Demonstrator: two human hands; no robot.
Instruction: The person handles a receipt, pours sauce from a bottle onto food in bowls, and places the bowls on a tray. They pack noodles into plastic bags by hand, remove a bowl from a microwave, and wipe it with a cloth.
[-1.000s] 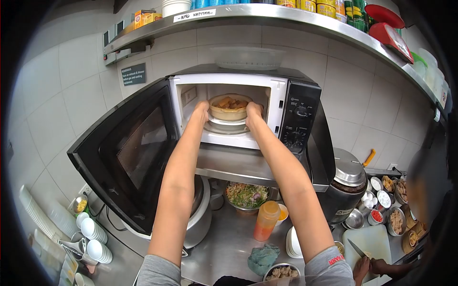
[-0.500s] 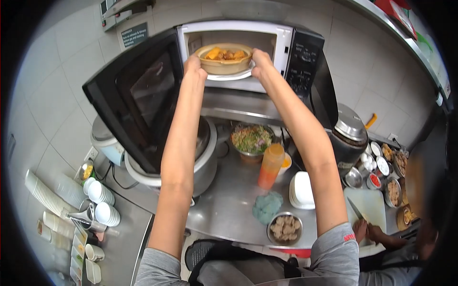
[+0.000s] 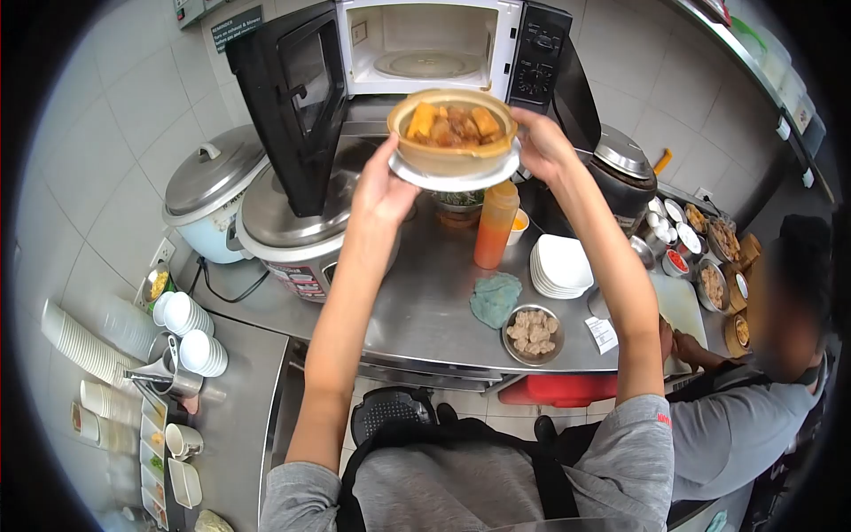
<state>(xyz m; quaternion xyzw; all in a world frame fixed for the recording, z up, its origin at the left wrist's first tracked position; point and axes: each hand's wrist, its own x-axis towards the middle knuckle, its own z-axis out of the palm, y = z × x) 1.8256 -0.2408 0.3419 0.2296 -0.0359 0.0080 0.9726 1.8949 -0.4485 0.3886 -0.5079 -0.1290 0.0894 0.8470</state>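
Between my two hands is a tan clay bowl (image 3: 443, 161) resting on a white plate (image 3: 461, 184). Chunks of brown and orange food (image 3: 452, 126) fill it. My left hand (image 3: 379, 188) grips the left side, with the thumb near the plate's edge. The right side is held by my right hand (image 3: 542, 149), its fingertips partly hidden behind the bowl. Just behind, the microwave (image 3: 441, 87) stands with its black door (image 3: 297, 102) swung open to the left. A glass turntable (image 3: 425, 64) shows inside it.
Below the bowl, a steel counter (image 3: 417, 315) carries a sauce bottle (image 3: 496, 226), a green cloth (image 3: 495, 300), a bowl of meat pieces (image 3: 533, 333) and stacked white dishes (image 3: 561, 266). Large rice cookers (image 3: 213, 177) stand left. At right, a co-worker (image 3: 753, 426) works at a cutting board (image 3: 681, 310).
Both hands have brought the bowl and plate back from the microwave opening, toward me and over the counter. The view has shifted, showing the microwave's turntable and more of the co-worker.
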